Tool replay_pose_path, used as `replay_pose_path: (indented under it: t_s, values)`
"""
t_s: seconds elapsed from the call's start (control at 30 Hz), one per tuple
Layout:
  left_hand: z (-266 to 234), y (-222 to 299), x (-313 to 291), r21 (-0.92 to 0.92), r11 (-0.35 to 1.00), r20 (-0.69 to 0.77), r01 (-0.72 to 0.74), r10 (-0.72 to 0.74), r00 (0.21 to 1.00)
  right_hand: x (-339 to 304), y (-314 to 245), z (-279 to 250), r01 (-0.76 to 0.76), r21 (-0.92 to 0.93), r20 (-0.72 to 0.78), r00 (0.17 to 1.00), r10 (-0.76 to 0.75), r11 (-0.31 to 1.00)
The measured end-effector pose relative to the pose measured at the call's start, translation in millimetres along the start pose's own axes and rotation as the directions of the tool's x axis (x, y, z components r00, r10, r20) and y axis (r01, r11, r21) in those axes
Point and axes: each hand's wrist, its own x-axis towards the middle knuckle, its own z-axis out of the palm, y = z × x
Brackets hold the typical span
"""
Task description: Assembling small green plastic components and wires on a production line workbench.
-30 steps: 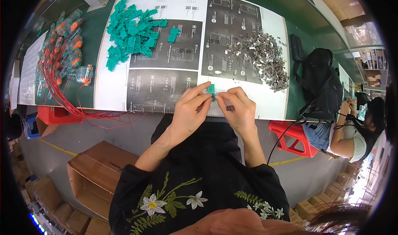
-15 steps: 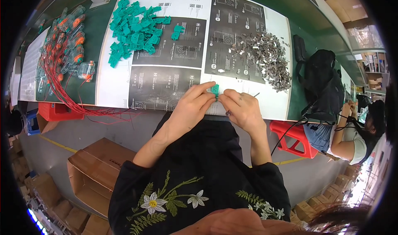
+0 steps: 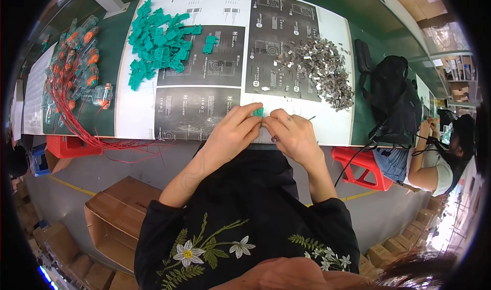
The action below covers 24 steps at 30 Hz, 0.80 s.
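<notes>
Near the table's front edge, my left hand [image 3: 234, 131] pinches a small green plastic part [image 3: 259, 112]. Close against it, my right hand [image 3: 295, 135] has its fingers drawn together at the same part; a thin dark stick-like tool [image 3: 312, 118] pokes out past them. The fingertips hide most of the green part. A heap of like green parts [image 3: 159, 41] lies at the back left, with one loose green part [image 3: 210, 44] to its right. A pile of tiny dark grey and silvery pieces [image 3: 330, 72] spreads at the back right.
Printed black-and-white sheets [image 3: 197, 103] cover the green table. At far left lie clear-and-orange units [image 3: 92, 57] with red wires [image 3: 84, 126] hanging over the edge. A black bag [image 3: 391, 98] stands at right; beyond it a person [image 3: 434, 157] works. Below are a carton [image 3: 117, 208] and a red stool [image 3: 363, 169].
The view has shifted slightly, so the table things sit a little further left. Both hands stay together at the green part, with only slight finger movement.
</notes>
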Motion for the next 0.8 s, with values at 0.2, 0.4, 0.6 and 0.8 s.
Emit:
replay_pose_path:
  t_s: [0.2,0.4,0.6,0.8]
  values:
    - [-1,0,1,0.042,0.999,-0.004,-0.031,0.032,0.999,12,-1,-14,-0.175,0.143,0.164,0.975,0.151,0.974]
    - [1,2,-1,0.021,1.0,0.01,-0.015,0.015,1.0,15,9,-11,-0.325,0.281,0.268,0.93,0.252,0.903]
    - [-3,1,0,-0.046,0.997,0.035,0.053,-0.052,0.998,15,17,-8,-0.331,0.404,0.312,0.926,0.212,0.853]
    - [-7,3,2,-0.051,0.992,0.107,0.113,-0.107,0.988,6,4,-2,-0.172,0.054,0.322,0.935,0.146,0.984]
